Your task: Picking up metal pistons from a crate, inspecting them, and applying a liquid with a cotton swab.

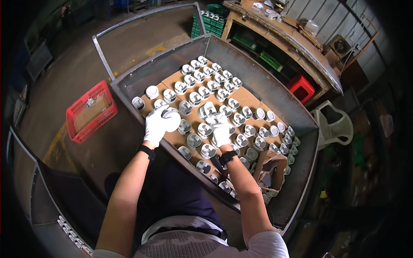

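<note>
Many silvery engine pistons (194, 99) stand in loose rows on brown cardboard (170, 81) inside a deep metal cart. Both my hands wear white gloves. My left hand (156, 122), at the cart's near left edge, is closed around a piston (173, 121) whose smooth round side faces up. Over the middle of the rows, my right hand (220, 128) is closed on another piston (207, 109), its hollow side with the cut-outs showing. Its fingertips are partly hidden. Dark bands circle both wrists.
The cart's metal rim (262, 69) surrounds the pistons. An open cardboard box (272, 171) stands in its near right corner. A red crate (91, 111) lies on the floor at left. Beyond are a wooden workbench (275, 26), green crates (211, 23), a red stool (301, 87) and a pale plastic chair (335, 124).
</note>
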The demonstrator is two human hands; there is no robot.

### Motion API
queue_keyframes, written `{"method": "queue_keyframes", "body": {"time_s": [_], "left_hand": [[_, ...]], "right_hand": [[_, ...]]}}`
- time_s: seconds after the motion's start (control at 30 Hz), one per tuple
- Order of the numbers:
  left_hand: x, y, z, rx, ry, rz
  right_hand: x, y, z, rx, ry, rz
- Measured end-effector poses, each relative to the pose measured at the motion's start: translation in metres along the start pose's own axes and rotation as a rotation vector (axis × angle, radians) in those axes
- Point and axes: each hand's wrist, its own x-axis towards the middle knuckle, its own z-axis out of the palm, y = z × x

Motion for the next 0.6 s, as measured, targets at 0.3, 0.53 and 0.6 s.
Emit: {"method": "queue_keyframes", "body": {"time_s": [0.3,0.53,0.6], "left_hand": [[-0.004,0.026,-0.011,0.075,-0.040,-0.003],[0.002,-0.001,-0.002,0.159,0.040,0.065],[0.000,-0.007,-0.013,0.225,0.055,0.101]], "right_hand": [[0.029,0.044,0.011,-0.088,-0.077,0.226],[0.056,0.125,0.000,-0.806,-0.221,-0.170],[0.053,0.116,0.021,-0.728,-0.243,-0.133]]}}
